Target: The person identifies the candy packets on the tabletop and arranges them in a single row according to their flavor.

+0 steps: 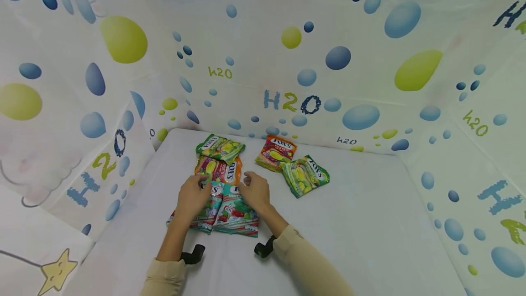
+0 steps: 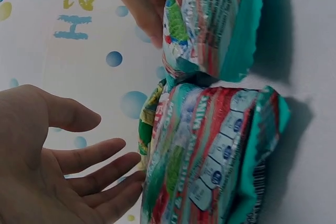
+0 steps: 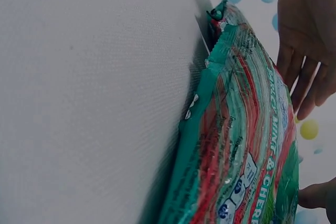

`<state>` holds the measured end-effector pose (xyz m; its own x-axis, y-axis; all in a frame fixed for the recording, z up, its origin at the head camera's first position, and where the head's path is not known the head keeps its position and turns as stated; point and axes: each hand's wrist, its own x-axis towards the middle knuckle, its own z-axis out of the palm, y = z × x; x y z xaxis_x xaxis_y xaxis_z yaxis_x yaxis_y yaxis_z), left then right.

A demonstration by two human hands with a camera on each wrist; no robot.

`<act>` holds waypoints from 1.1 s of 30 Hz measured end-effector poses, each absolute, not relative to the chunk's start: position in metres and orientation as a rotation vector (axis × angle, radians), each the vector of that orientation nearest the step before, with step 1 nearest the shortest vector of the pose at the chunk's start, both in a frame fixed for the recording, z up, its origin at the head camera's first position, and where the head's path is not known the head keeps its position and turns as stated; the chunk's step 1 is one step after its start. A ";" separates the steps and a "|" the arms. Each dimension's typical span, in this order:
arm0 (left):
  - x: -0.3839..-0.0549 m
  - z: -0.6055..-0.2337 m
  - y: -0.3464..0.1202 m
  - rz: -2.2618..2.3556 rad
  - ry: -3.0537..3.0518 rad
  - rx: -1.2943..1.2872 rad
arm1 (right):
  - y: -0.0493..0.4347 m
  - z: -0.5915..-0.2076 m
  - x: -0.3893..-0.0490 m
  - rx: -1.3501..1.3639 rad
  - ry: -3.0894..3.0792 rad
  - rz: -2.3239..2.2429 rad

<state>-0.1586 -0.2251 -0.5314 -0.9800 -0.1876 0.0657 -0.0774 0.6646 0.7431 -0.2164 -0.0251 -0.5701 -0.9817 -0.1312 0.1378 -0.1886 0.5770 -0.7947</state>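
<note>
Two teal candy bags of mint and cherry sweets lie side by side, the left bag (image 1: 207, 214) and the right bag (image 1: 237, 216). My left hand (image 1: 192, 198) hovers by the upper end of the left bag, and in the left wrist view its fingers (image 2: 100, 182) are spread and fairly straight. My right hand (image 1: 255, 191) is over the upper right corner of the right bag. Fingers of that hand (image 2: 139, 3) reach down beside the bag in the left wrist view, holding nothing visible. Whether they touch it I cannot tell.
Beyond the teal bags lies an orange Fox's bag (image 1: 218, 170), partly under a green one (image 1: 220, 148). To the right, another orange bag (image 1: 276, 153) meets another green bag (image 1: 305, 175). A white table (image 1: 370, 223) bears them, with patterned sheets (image 1: 263, 72) around it.
</note>
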 end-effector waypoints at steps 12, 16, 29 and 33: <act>-0.177 -0.532 -0.226 -1.135 -2.833 0.213 | -0.037 -0.565 -0.223 0.262 -2.761 1.318; -0.187 -0.534 -0.229 -1.089 -2.860 0.228 | -0.039 -0.562 -0.227 0.236 -2.759 1.384; -0.204 -0.546 -0.240 -0.859 -2.921 0.224 | -0.041 -0.562 -0.246 -0.066 -2.821 1.598; -0.206 -0.549 -0.245 -0.916 -2.922 0.246 | -0.042 -0.562 -0.250 -0.155 -2.801 1.683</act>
<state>-0.2057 -0.2451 -0.5489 -0.9848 -0.1726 0.0180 -0.1315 0.8096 0.5721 -0.2498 -0.0416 -0.5623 -0.9871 0.0141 -0.1597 0.1476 0.4685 -0.8711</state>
